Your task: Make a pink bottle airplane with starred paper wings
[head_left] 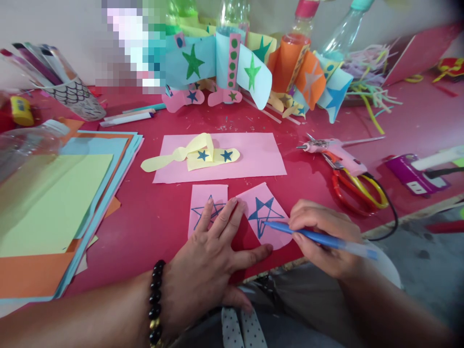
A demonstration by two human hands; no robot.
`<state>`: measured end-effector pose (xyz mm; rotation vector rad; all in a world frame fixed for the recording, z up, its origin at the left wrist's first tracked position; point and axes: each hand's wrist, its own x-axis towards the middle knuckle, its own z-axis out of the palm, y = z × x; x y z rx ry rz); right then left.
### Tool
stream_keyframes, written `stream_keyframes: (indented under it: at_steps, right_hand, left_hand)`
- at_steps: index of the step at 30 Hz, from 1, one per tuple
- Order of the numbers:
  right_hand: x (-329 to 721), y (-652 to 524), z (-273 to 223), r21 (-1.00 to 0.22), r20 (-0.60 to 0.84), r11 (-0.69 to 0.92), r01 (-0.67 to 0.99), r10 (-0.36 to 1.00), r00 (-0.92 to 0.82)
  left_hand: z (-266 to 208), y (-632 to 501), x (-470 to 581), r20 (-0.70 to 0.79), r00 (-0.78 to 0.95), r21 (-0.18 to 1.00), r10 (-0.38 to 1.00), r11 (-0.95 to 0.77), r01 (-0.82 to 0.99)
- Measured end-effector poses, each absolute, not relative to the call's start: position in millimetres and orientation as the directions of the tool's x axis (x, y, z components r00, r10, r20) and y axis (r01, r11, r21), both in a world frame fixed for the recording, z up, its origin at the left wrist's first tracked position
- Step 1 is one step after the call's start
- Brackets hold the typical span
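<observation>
My right hand (322,237) is closed around a blue felt-tip pen (315,236). Its tip meets a pink paper piece with a rounded edge (277,237), on which a blue star (261,208) is drawn and partly coloured in. Flat and with fingers spread, my left hand (213,261) presses on a second pink paper piece (201,191) that bears an outlined star, and its index finger reaches the first piece's edge. Behind both lies a pink sheet (261,154), with a yellow cut-out with two blue stars (213,157) on top.
Coloured paper sheets (61,193) are stacked at the left, near a pen cup (76,96) and a clear bottle (29,145). Decorated bottle planes (224,63) line the back. A glue gun (337,150) rests over scissors (357,193) at the right.
</observation>
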<state>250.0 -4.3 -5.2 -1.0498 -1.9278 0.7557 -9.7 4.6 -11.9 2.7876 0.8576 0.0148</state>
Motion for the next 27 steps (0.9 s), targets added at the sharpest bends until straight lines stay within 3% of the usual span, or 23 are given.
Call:
stream_keyframes:
  at_steps: [5,12,18,24,27]
  right_hand:
    - [251.5,-5.5,-6.5,-0.789,0.341,0.511,0.341,0.826,-0.448]
    - [250.4,-3.3,-6.2,-0.769,0.36,0.475,0.428,0.875,-0.324]
    - [252.1,-3.8,-6.1,-0.793,0.324,0.488,0.365,0.845,-0.425]
    - [251.0,-3.4,-8.3,-0.773,0.365,0.477,0.418,0.874,-0.321]
    - [251.4,-3.7,-8.6,-0.786,0.347,0.478,0.391,0.866,-0.36]
  left_hand:
    - [-12.7,5.2,-9.3,-0.041,0.831,0.215,0.555,-0.807,0.55]
    - [-14.6,3.9,-10.4,-0.017,0.834,0.211,0.552,-0.813,0.543]
    - [-13.5,4.8,-9.0,-0.035,0.826,0.216,0.562,-0.803,0.555]
    - [-11.5,4.1,-9.2,-0.056,0.826,0.216,0.56,-0.801,0.558]
    - [-11.8,4.1,-9.1,-0.06,0.827,0.217,0.559,-0.801,0.558]
